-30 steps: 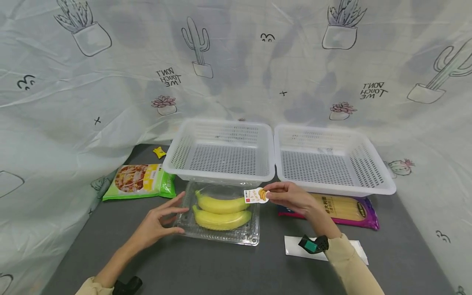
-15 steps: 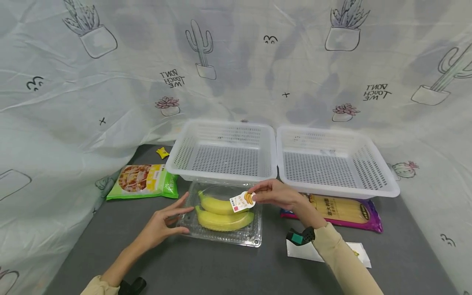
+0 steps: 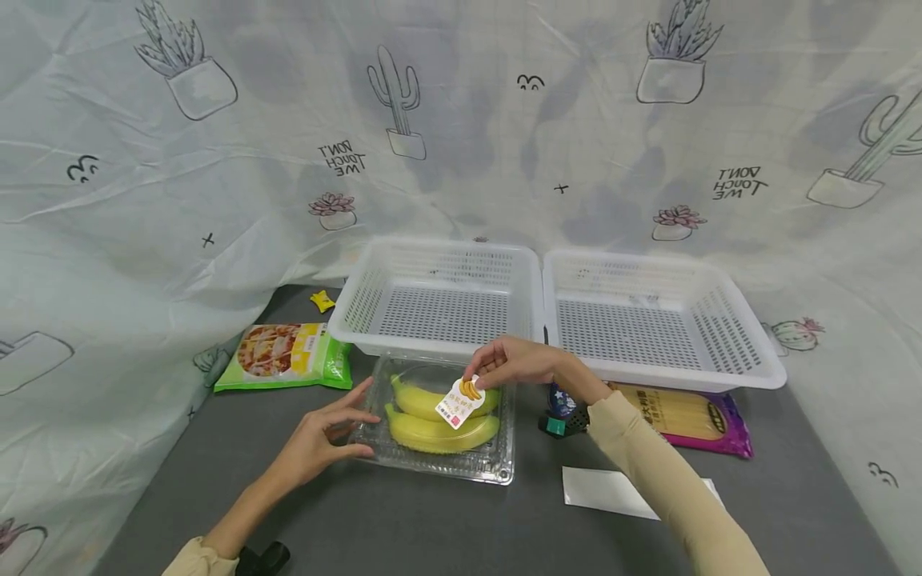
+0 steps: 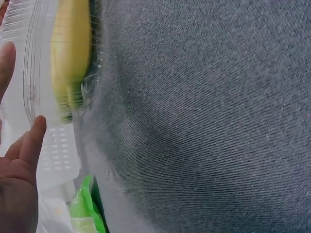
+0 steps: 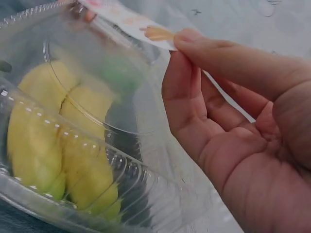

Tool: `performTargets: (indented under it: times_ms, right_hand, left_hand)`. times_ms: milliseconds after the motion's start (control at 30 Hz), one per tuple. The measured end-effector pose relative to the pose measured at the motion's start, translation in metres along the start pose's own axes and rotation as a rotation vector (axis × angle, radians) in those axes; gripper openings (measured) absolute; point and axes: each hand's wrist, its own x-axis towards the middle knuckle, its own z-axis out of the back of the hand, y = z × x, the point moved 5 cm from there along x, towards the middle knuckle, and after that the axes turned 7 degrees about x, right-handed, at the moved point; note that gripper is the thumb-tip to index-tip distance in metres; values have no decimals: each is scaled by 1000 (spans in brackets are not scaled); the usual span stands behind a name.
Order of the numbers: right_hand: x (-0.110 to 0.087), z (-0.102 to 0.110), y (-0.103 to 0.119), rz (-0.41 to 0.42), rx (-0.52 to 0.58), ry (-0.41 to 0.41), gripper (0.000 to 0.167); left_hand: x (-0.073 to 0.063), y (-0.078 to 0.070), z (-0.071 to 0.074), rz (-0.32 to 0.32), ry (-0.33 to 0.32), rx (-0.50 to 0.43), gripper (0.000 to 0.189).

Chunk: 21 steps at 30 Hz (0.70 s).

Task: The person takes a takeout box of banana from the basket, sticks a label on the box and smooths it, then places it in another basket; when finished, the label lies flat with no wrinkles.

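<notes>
A clear plastic clamshell box [image 3: 432, 468] lies on the dark table, two yellow bananas [image 3: 442, 432] visible through its lid. My left hand [image 3: 317, 436] is at the box's left edge, its thumb and fingers spread and fairly straight, the fingertips touching the side. In the left wrist view those fingers [image 4: 35, 141] lie along the clear rim. Over the lid, my right hand [image 3: 519, 362] pinches a white sticker [image 3: 458, 406] with a banana picture between thumb and forefinger. The right wrist view shows the sticker [image 5: 131, 24] slanting above the lid, held by one end.
Two white plastic baskets [image 3: 439, 346] [image 3: 663, 372] stand side by side behind the box. A green food bag [image 3: 288, 356] and a small yellow packet [image 3: 322, 301] lie to the left. Right of the box are a purple pasta pack [image 3: 677, 416] and a white paper strip [image 3: 605, 490].
My right hand has carried the sticker leftward over the box lid, turning it to a slant above the bananas. The left hand keeps its place at the box edge.
</notes>
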Motion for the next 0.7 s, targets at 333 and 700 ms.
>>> performTargets:
  times_ms: [333,700]
  right_hand:
    - [25,-12,8,-72,-68,125,18]
    - [44,-15,23,-108,-212,227,19]
  left_hand:
    - [1,2,0,31,10,10,45]
    - [0,2,0,68,20,-53,47]
